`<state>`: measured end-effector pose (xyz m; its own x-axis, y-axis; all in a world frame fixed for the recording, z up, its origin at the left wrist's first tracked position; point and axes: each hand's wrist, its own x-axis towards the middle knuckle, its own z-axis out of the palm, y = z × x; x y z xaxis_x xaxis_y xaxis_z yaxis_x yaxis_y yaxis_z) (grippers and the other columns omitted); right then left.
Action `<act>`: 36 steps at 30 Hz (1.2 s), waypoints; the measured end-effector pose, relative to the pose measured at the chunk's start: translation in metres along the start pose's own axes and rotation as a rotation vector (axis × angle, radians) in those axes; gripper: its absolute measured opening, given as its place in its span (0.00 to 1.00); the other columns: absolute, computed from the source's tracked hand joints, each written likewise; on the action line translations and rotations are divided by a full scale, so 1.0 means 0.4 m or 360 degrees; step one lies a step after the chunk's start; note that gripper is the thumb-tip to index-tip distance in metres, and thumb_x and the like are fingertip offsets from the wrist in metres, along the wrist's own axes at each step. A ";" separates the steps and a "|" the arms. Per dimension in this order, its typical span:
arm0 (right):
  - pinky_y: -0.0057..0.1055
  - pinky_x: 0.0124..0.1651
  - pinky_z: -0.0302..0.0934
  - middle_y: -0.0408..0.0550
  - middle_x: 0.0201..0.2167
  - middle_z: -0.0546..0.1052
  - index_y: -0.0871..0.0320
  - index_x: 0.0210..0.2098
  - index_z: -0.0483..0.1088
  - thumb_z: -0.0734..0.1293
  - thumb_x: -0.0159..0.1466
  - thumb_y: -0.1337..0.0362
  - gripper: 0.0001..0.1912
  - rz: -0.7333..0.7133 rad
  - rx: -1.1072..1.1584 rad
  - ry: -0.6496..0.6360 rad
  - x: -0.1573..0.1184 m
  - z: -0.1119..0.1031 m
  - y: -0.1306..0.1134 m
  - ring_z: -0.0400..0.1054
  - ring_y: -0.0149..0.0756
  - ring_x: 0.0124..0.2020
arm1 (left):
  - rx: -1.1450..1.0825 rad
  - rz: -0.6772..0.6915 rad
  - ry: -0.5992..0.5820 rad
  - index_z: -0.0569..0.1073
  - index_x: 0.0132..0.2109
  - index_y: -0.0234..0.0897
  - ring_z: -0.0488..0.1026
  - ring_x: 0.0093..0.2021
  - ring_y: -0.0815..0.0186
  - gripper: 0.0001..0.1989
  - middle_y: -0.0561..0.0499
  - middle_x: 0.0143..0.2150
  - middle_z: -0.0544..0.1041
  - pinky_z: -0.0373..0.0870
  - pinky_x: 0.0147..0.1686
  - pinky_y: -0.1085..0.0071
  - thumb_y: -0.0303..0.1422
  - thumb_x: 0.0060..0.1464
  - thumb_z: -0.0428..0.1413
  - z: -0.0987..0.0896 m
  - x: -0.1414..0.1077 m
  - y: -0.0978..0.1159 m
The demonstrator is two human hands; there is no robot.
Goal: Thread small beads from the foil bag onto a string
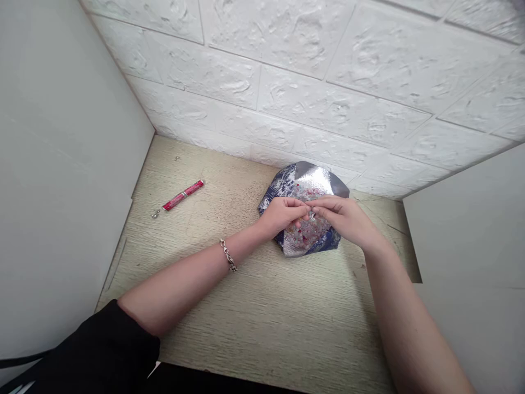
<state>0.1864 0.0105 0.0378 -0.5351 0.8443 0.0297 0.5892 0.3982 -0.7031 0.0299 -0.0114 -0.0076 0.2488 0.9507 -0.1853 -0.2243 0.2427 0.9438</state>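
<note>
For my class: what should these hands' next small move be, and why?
Perhaps ease the right hand slightly back: its fingertips crowd those of the left hand over the beadlike pieces in the foil holder, and anything pinched there is too small to make out.

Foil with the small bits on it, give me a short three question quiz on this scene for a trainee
1. Multiple choice: from the wearer's view, where is the red pen-like stick relative to the foil? A) left of it; B) right of it; C) on it.
2. True or false: a bracelet is on the left arm.
3. Fill in: the left hand and right hand are close together over blue-and-____ foil.

Key: 1 A; 2 true; 3 silver.
</note>
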 end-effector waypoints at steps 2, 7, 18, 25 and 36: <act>0.34 0.42 0.60 0.44 0.36 0.74 0.55 0.36 0.73 0.60 0.58 0.65 0.10 0.0008 0.0002 -0.0009 -0.001 -0.002 0.000 0.67 0.35 0.39 | 0.0006 -0.0004 -0.0001 0.69 0.27 0.31 0.60 0.15 0.81 0.10 0.54 0.23 0.70 0.51 0.15 0.79 0.35 0.41 0.56 0.000 0.000 0.000; 0.32 0.42 0.62 0.43 0.36 0.75 0.54 0.37 0.72 0.60 0.58 0.64 0.10 0.0036 0.0082 -0.0032 -0.002 -0.008 0.004 0.67 0.34 0.39 | 0.0027 0.0000 0.0017 0.69 0.26 0.31 0.59 0.15 0.81 0.09 0.54 0.23 0.70 0.51 0.15 0.79 0.35 0.42 0.56 -0.001 0.000 -0.002; 0.31 0.42 0.62 0.42 0.36 0.75 0.54 0.37 0.72 0.61 0.58 0.65 0.10 0.0065 0.0025 0.0003 -0.003 -0.008 0.006 0.67 0.34 0.39 | 0.0067 0.0013 0.0016 0.69 0.26 0.32 0.59 0.15 0.81 0.10 0.54 0.22 0.70 0.51 0.16 0.79 0.36 0.42 0.55 -0.002 0.002 -0.005; 0.32 0.41 0.61 0.43 0.35 0.74 0.54 0.36 0.72 0.60 0.58 0.67 0.10 0.0058 -0.0048 -0.0010 0.000 -0.004 -0.001 0.67 0.33 0.38 | 0.0082 -0.0010 0.0038 0.68 0.26 0.32 0.59 0.15 0.81 0.08 0.54 0.23 0.70 0.52 0.15 0.79 0.34 0.42 0.55 0.003 -0.001 0.001; 0.33 0.41 0.60 0.44 0.34 0.74 0.54 0.36 0.73 0.60 0.57 0.67 0.11 0.0019 -0.0114 0.0012 0.001 0.000 0.006 0.66 0.34 0.37 | 0.0140 -0.0046 0.0083 0.67 0.26 0.32 0.60 0.15 0.81 0.07 0.55 0.23 0.70 0.53 0.15 0.79 0.32 0.43 0.53 0.006 -0.003 0.004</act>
<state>0.1875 0.0116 0.0360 -0.5233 0.8517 0.0268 0.6376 0.4122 -0.6508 0.0316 -0.0126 -0.0051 0.2038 0.9529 -0.2248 -0.1335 0.2545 0.9578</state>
